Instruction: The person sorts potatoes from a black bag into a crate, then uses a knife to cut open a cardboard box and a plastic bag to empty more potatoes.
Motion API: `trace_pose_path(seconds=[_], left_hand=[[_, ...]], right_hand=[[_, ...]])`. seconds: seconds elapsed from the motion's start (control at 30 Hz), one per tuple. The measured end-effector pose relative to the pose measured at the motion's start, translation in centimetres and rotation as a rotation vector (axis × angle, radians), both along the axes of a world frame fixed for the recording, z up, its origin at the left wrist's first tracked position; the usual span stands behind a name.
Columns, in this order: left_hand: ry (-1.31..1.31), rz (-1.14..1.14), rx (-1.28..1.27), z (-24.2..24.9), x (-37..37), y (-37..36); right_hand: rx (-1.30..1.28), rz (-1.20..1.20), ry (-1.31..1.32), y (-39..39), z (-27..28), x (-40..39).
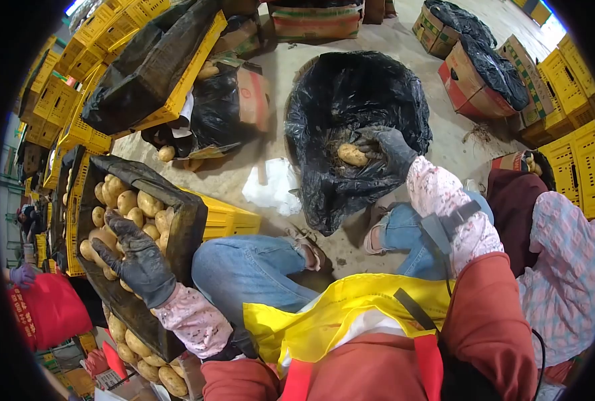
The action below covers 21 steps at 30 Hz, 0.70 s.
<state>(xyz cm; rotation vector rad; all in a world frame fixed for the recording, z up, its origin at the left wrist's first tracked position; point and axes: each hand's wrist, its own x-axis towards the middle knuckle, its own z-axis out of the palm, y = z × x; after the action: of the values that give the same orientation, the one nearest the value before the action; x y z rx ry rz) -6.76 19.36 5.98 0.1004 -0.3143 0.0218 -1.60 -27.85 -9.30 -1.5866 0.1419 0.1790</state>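
Note:
My right hand (396,152), in a dark grey glove, is closed with its fingertips on the edge of a potato (352,155). That potato is over the inside of a container lined with a black plastic bag (361,77), where some dark rooty debris shows under it. My left hand (143,257), gloved the same way, lies over a crate lined with dark cloth (194,217) and heaped with potatoes (149,204). Its thumb and fingers are spread apart among the potatoes, with none gripped.
More potatoes (137,342) lie at lower left. Yellow crates (227,217) and bag-lined cardboard boxes (252,100) stand around me. A white sheet (270,187) lies on the floor between crate and container. Another person's checked sleeve (564,247) is close on my right.

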Motion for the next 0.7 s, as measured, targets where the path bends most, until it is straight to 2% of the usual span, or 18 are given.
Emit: trace_pose_path(seconds=[0.03, 0.07, 0.13, 0.2, 0.27, 0.33, 0.37, 0.43, 0.47, 0.5, 0.57, 0.6, 0.63, 0.7], left_hand=[[-0.015, -0.071, 0.061, 0.9, 0.1, -1.4], [-0.029, -0.141, 0.121, 1.8, 0.1, -3.1], [-0.054, -0.279, 0.235, 2.2, 0.0, -6.8], [0.315, 0.131, 0.755, 1.3, 0.1, -11.9], [0.337, -0.147, 0.9, 1.8, 0.5, -15.8], [0.379, -0.417, 0.927, -0.6, 1.9, -17.2], [0.388, -0.424, 0.921, -1.2, 2.4, -17.5], [0.585, -0.727, 1.045, -1.5, 2.7, -18.1], [0.595, -0.735, 1.038, -2.0, 2.7, -18.2], [0.643, -0.781, 1.056, -2.5, 2.7, -18.0], [0.7, -0.835, 1.079, -2.9, 3.2, -17.9], [0.671, -0.821, 1.113, -2.6, 3.4, -18.0], [0.644, -0.806, 1.146, -2.5, 3.7, -18.0], [0.65, -0.815, 1.162, -2.5, 4.3, -17.9]], right_hand=[[-0.207, 0.037, -0.098, -1.0, -2.4, 1.4], [-0.301, 0.089, -0.234, -2.3, -4.5, 3.2], [-0.397, 0.148, -0.363, -2.5, -5.1, 4.4], [-0.619, 0.059, -0.071, -1.4, -3.4, 5.3], [-0.706, 0.123, -0.008, -1.9, -5.1, 6.4], [-0.952, 0.193, 0.004, -2.1, -7.4, 7.2], [-1.002, 0.249, -0.049, -2.5, -8.7, 7.3], [-1.069, 0.283, 0.032, -2.6, -12.1, 8.3], [-1.13, 0.306, 0.095, -2.5, -13.9, 8.9], [-1.225, 0.529, 0.133, -1.8, -13.5, 9.7], [-1.233, 0.627, 0.275, -0.9, -15.4, 10.5], [-1.27, 0.669, 0.377, 0.3, -14.6, 10.6], [-1.263, 0.679, 0.384, 0.4, -16.9, 10.7], [-1.4, 0.526, 0.209, 0.1, -24.3, 10.4]])
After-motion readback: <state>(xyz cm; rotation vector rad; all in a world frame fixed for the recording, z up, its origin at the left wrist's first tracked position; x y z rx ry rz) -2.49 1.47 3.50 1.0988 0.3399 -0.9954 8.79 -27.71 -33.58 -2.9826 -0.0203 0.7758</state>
